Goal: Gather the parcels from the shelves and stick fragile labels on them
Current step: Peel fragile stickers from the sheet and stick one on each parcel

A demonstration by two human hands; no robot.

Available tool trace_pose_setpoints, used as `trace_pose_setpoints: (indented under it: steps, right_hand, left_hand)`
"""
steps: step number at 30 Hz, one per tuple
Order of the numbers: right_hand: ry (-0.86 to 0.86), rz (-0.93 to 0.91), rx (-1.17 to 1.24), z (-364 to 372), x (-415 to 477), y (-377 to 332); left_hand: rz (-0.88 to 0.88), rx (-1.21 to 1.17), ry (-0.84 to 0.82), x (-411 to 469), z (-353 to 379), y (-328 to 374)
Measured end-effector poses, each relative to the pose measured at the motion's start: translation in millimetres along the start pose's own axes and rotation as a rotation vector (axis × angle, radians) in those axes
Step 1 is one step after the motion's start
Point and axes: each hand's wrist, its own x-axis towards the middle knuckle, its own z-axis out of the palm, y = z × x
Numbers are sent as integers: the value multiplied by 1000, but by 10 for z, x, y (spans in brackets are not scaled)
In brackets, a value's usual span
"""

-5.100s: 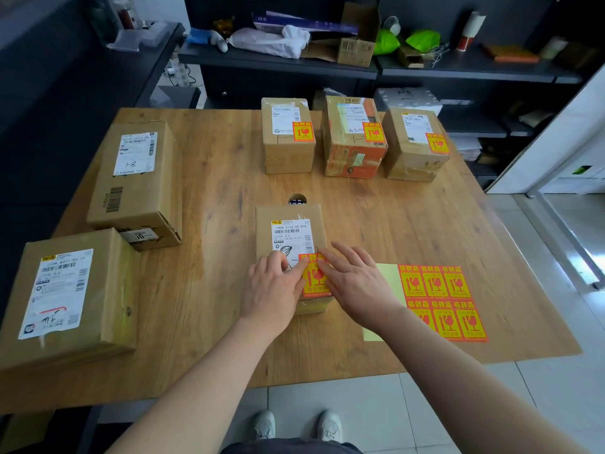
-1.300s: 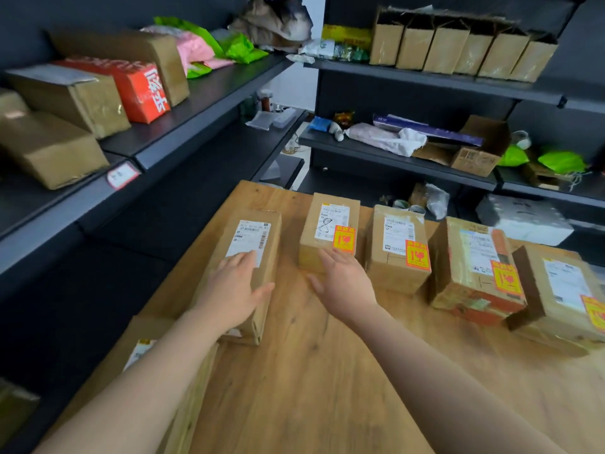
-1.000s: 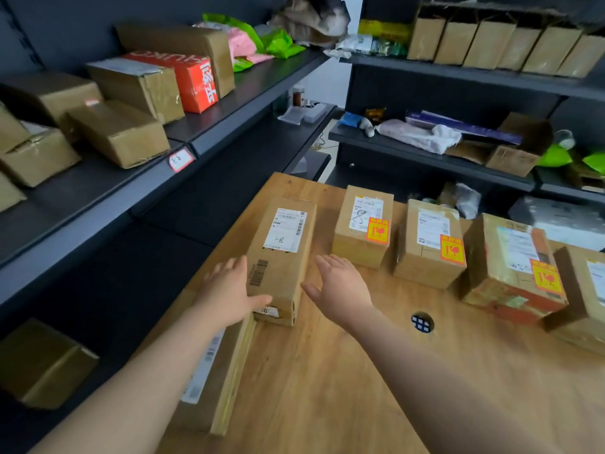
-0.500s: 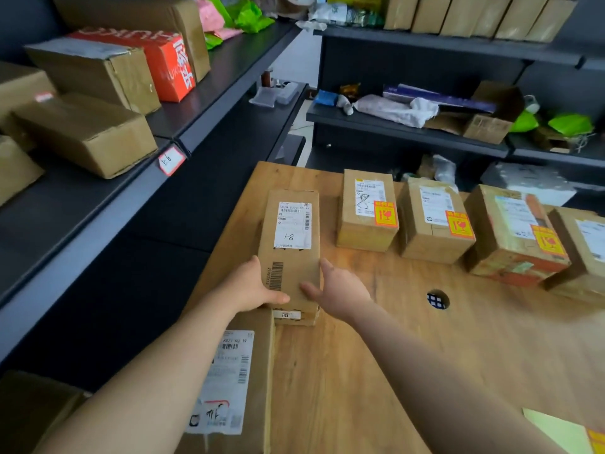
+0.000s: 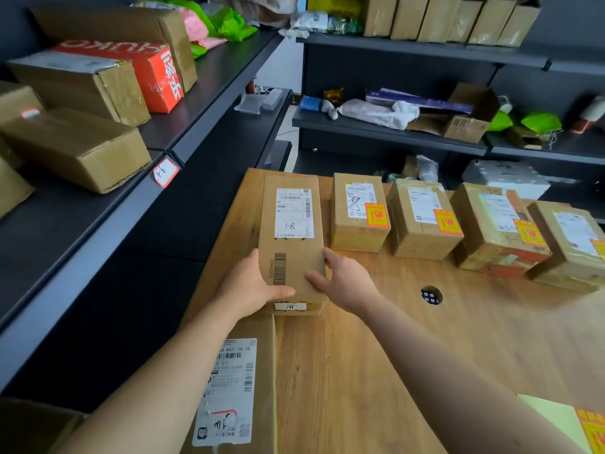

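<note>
A long brown parcel (image 5: 292, 231) with a white shipping label lies on the wooden table (image 5: 376, 355), with no fragile label showing. My left hand (image 5: 250, 286) grips its near left side and my right hand (image 5: 343, 280) grips its near right side, thumbs on top. Several smaller parcels stand in a row to its right, the nearest (image 5: 358, 213) bearing an orange fragile label. Another parcel (image 5: 239, 388) with a white label lies near me, partly under my left arm. The label sheet (image 5: 586, 427) shows at the bottom right corner.
Dark shelves on the left hold several cardboard boxes (image 5: 78, 149) and a red box (image 5: 144, 77). Shelves (image 5: 393, 132) behind the table carry bags, boxes and clutter. A round cable hole (image 5: 431, 295) sits in the tabletop.
Both hands have closed on the long parcel's near end, thumbs now on its top. Five seconds ago they pressed a fragile label onto a small parcel, now standing in the back row.
</note>
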Motion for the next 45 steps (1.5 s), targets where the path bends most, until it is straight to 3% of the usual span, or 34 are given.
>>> trace_pose_setpoints:
  steps: [10,18,29,45]
  right_hand:
    - [146,-95,24,-795,-834,148]
    - [161,-53,-13,-1072,-1823,935]
    - [36,61,-31,-830,-2630,1975]
    - [6,163,-65,-505,-2707,2137]
  left_hand:
    - [161,122,157,-865,32,769]
    - [164,107,85,-1512,883,1182]
    - [78,52,-44,-2049,2105,1175]
    - [20,169,-119,-2053,2291,1014]
